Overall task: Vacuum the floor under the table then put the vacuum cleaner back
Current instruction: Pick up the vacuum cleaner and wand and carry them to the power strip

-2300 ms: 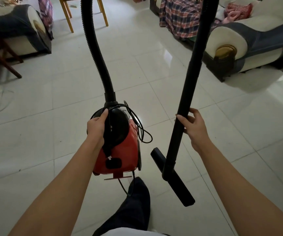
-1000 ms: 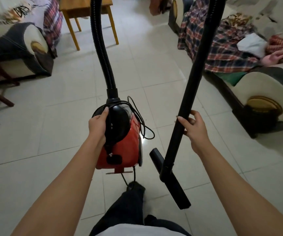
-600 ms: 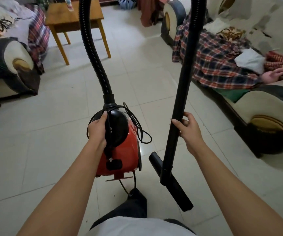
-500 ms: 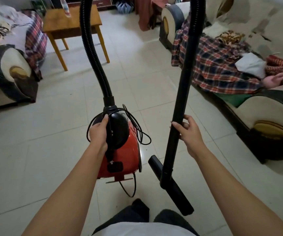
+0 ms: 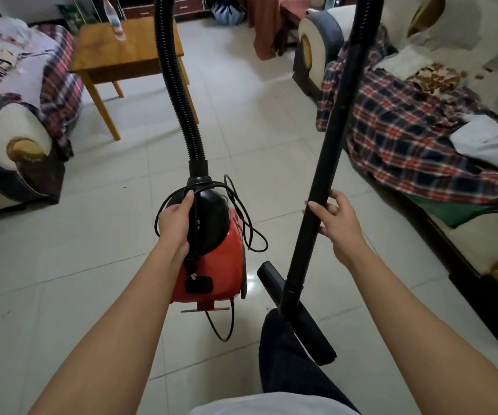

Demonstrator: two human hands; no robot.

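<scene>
Carrying the red vacuum cleaner [image 5: 220, 265] directly under the left grip [image 5: 175, 223], which is apparently clasping its mostly hidden top handle, while the right grip [image 5: 336, 223] is wrapping the near-upright wand [image 5: 331, 130], nozzle [image 5: 313, 336] down, the person is facing the wooden bench [image 5: 128, 52] lying ahead-left, well apart, nearer the left arm.

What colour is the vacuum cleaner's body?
The vacuum cleaner's body is red, with a black top; the head view shows it.

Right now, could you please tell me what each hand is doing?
Left hand: closed on the vacuum cleaner, gripping its top handle.
Right hand: closed around the black tube.
</scene>
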